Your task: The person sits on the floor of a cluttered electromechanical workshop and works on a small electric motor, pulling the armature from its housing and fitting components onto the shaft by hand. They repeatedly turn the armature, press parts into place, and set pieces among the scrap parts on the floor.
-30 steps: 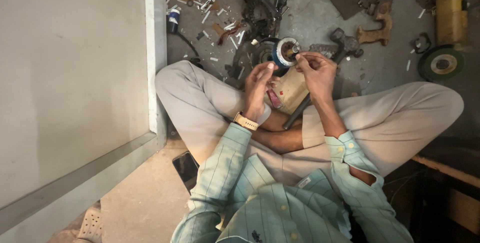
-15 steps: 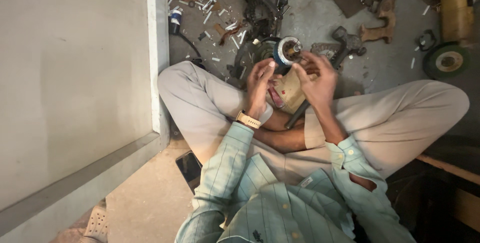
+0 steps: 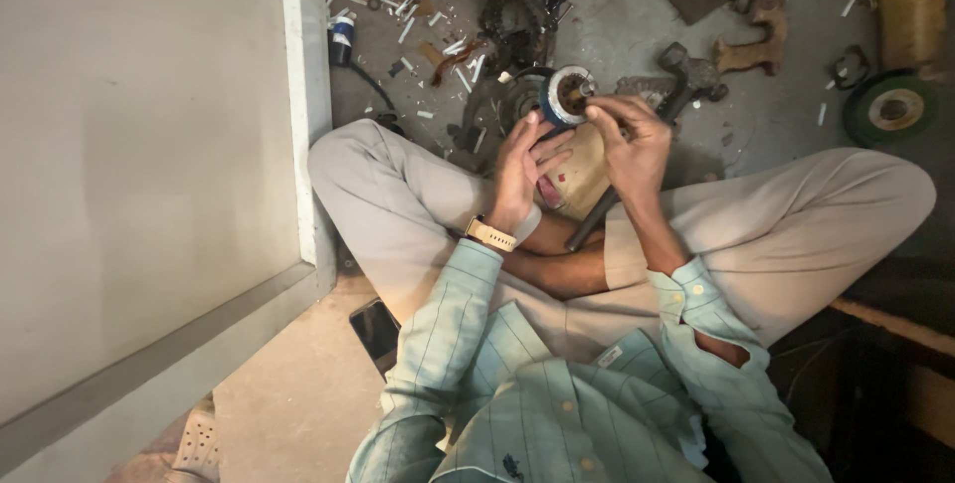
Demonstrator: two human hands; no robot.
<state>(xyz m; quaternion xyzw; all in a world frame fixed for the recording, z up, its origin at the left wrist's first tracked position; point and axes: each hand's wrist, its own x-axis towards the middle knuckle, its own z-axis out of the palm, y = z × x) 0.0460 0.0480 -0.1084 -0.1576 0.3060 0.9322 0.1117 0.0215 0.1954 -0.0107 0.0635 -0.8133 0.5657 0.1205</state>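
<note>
I sit cross-legged on the floor in a light green checked shirt and beige trousers. My left hand [image 3: 525, 173], with a watch at the wrist, grips the side of a small round motor part [image 3: 567, 95] with a blue and white wound rim and a dark shaft running down toward my lap. My right hand [image 3: 629, 141] pinches at the rim of the same part with its fingertips. A tan block [image 3: 580, 180] lies just beneath both hands, between my knees.
Scattered metal parts and white scraps [image 3: 450, 55] cover the concrete floor ahead. A green wheel [image 3: 891, 108] and a yellow machine [image 3: 908, 0] sit at the right. A large grey panel [image 3: 139, 165] stands at my left. A dark phone [image 3: 375, 329] lies by my left thigh.
Both hands stay on the round motor part; my right fingers have shifted along its rim. The view has drifted slightly.
</note>
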